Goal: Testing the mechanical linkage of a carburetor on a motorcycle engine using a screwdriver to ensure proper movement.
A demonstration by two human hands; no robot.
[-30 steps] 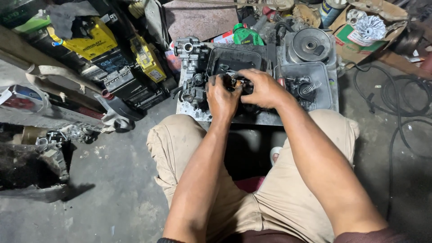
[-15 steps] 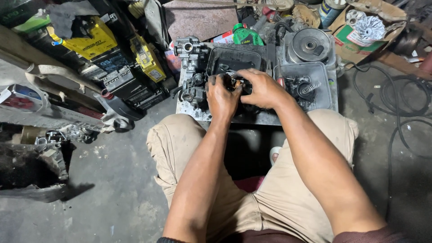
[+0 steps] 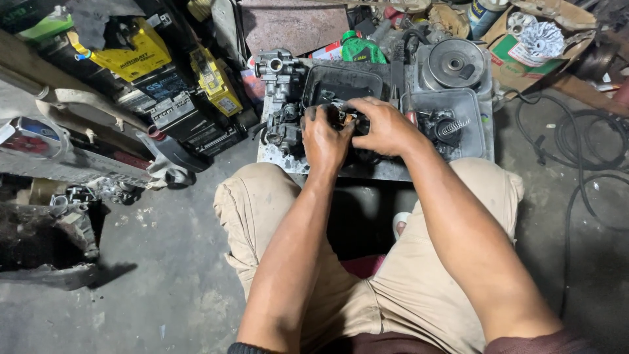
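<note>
Looking down from the head camera: person seated, knees in tan trousers [image 3: 419, 288] drawn up against a low grey tabletop [image 3: 278, 154] that stands on a concrete floor [image 3: 151, 262].

Left hand [image 3: 325, 139]: fingers curled closed around a small dark metal part [image 3: 347, 120], held over the tabletop just in front of the black tray [image 3: 341, 82]. Right hand [image 3: 383, 124]: fingers bent down onto the same part from the other side, thumb toward the left hand. Both hands grasp it; the two hands touch or nearly touch. The part is mostly hidden by the fingers, so its shape cannot be told.

Just left of the left hand: a grey carburettor body [image 3: 280, 72] standing upright at the tabletop's left edge, with more dark metal pieces below it.

Right of the right hand: a clear plastic tray [image 3: 472, 108] holding a coil spring [image 3: 454, 126] and greasy small parts. Behind that tray: a round grey pulley-like disc [image 3: 453, 64].

Behind the black tray: a green bottle [image 3: 357, 49] lying among clutter.

Far left on the floor: stacked dark batteries with yellow labels [image 3: 134, 56]. Far right on the floor: loops of black cable [image 3: 590, 137].
</note>
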